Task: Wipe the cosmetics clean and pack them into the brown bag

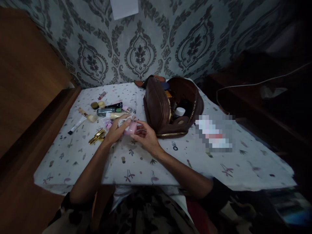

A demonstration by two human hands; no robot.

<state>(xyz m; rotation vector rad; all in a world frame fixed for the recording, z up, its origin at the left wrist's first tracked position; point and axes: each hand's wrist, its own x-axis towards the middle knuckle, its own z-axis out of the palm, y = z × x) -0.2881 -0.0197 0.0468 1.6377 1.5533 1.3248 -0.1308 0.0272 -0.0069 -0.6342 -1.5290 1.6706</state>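
Observation:
Over the table, my left hand (116,132) is closed round a crumpled white wipe (123,122), pressed against a small pink container (132,127). The fingers of my right hand (150,140) grip the container's right end. My hands cover much of its shape, so I cannot tell whether it is a jar or a bottle. A brown leather bag (157,100) stands unzipped just beyond my right hand, with a white-capped bottle (179,112) inside. Gold tubes (97,136) lie left of my left hand. Behind it are a green-grey tube (104,111) and a cream-coloured tube (114,115).
Further left lie a makeup brush (90,117), a white tube with a black cap (76,126) and a small lip product (101,95). A blurred-out flat object (214,134) rests right of the bag. The patterned tablecloth (146,169) ends near my body; the wallpapered wall (140,48) rises behind.

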